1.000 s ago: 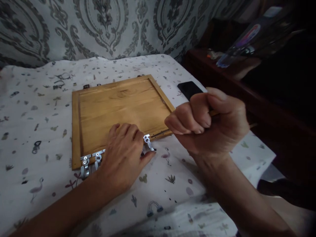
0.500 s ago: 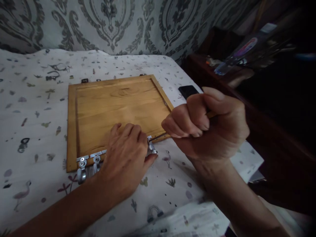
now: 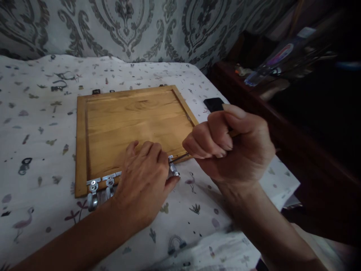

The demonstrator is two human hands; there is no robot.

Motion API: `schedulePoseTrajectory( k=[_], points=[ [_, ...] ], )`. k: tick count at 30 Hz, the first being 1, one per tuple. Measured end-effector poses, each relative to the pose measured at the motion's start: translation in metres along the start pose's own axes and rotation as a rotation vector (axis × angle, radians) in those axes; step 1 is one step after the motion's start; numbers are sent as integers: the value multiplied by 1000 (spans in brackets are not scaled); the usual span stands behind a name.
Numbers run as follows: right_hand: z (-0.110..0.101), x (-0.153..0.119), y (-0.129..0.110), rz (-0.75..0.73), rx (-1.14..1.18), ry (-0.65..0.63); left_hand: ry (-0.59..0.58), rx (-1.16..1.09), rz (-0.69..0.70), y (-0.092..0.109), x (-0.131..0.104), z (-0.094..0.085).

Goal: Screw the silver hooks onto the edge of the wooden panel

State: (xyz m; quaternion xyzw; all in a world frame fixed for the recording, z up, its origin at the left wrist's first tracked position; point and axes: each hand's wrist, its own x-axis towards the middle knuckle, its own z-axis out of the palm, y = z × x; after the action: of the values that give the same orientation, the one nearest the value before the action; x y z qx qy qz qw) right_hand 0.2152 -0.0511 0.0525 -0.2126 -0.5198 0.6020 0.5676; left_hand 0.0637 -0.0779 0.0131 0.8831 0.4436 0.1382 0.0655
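Observation:
A framed wooden panel (image 3: 138,120) lies on a white patterned cloth. Metal hinges (image 3: 93,186) line its near edge at the left, and another hinge (image 3: 174,170) sits farther right along that edge. My left hand (image 3: 146,177) rests over the near edge, its thumb and fingers closed round the right hinge. My right hand (image 3: 231,143) is a fist around a screwdriver (image 3: 179,158), whose thin shaft points left to the right hinge; most of its handle is hidden in the palm. Where the tip meets the hinge is too small to tell.
Behind my right hand lies a black phone-like object (image 3: 213,104). A plastic bottle (image 3: 265,69) leans on dark red furniture (image 3: 234,81) at the right. Patterned fabric (image 3: 126,26) rises behind the cloth-covered surface (image 3: 36,150).
My right fist has shifted slightly left and turned a little, still holding the screwdriver. My left hand stays on the hinge.

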Motion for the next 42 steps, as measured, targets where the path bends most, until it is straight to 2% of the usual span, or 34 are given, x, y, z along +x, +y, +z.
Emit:
schedulePoseTrajectory(
  k=[9,16,24,29,38,42],
  points=[
    [11,-2,2,-10,-7,54,-11,7,3,-1,1,1],
    [20,-11,9,-84,-64,68,-24,-11,-18,-2,1,2],
    [18,-7,8,-73,-69,88,-27,-1,-30,0,2,0],
    [15,-3,9,-56,-67,144,-21,8,-26,0,2,0],
    [24,-4,8,-15,-120,251,-8,7,-6,-2,1,2],
    [17,-8,7,-2,-133,234,-14,9,-11,-2,2,1]
  ],
)
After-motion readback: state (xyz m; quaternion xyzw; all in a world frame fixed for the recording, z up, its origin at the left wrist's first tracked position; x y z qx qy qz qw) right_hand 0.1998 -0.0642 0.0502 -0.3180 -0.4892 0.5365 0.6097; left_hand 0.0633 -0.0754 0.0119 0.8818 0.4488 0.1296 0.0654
